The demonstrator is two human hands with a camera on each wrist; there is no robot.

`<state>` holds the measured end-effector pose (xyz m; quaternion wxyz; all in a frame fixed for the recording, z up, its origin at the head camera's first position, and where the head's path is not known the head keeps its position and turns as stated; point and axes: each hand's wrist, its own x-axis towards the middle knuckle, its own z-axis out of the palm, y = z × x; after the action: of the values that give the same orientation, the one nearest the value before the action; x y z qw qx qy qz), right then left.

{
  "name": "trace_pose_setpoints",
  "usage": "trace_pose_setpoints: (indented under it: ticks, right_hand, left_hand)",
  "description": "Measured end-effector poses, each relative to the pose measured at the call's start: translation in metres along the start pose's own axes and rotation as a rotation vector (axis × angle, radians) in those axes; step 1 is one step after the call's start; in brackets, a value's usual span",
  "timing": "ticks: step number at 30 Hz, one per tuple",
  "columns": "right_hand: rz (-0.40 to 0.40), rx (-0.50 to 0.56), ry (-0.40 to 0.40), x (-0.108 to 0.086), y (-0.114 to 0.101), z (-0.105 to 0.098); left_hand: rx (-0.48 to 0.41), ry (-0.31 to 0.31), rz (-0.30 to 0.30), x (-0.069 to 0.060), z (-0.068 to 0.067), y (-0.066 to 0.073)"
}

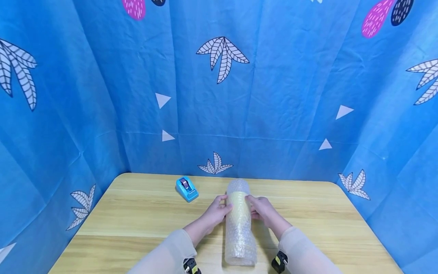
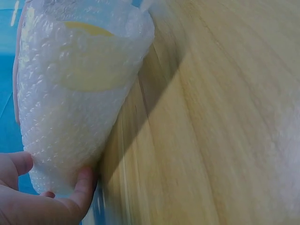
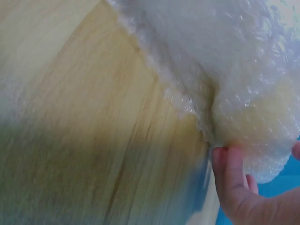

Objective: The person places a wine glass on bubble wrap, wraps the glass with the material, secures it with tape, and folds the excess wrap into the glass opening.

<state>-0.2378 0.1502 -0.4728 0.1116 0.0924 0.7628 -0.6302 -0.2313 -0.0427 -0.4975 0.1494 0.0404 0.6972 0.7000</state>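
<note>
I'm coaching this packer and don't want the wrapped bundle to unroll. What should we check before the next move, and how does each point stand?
1. Left hand holding the bubble-wrapped bundle: ok, at its left side.
2. Right hand holding the opposite side: ok.
3. Blue tape dispenser nearby: ok, probably reachable, on the wooden table beyond the left hand.
4. A hand free for taping: not ok, both are on the bundle.
5. Wrap's outer edge taped down: cannot tell, clear tape could be lost in the shine.
6. Bundle's underside fully resting on the table: cannot tell, it is hidden.
</note>
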Motion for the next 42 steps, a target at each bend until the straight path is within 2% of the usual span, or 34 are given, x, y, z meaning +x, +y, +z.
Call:
trace_pose_setpoints:
  ticks: [13, 23, 33, 42]
  right_hand:
    - [0.006, -0.001, -0.015, -0.0008, 0.0010, 0.0002]
    - [0.009, 0.019, -0.059, -0.0011, 0.0006, -0.0002]
    - [-0.003, -0.045, -0.097, -0.0060, -0.0038, -0.0003]
    - [0.011, -0.106, -0.070, -0.0037, -0.0042, 0.0000]
  left_hand:
    - [-0.022, 0.011, -0.010, -0.0001, 0.0017, 0.0019]
    - [0.028, 0.032, -0.046, -0.0017, 0.0037, 0.0042]
    - [0.005, 0.028, -0.037, -0.0026, 0.0045, 0.0050]
    - [0.017, 0.047, -0.044, -0.0018, 0.0055, 0.0045]
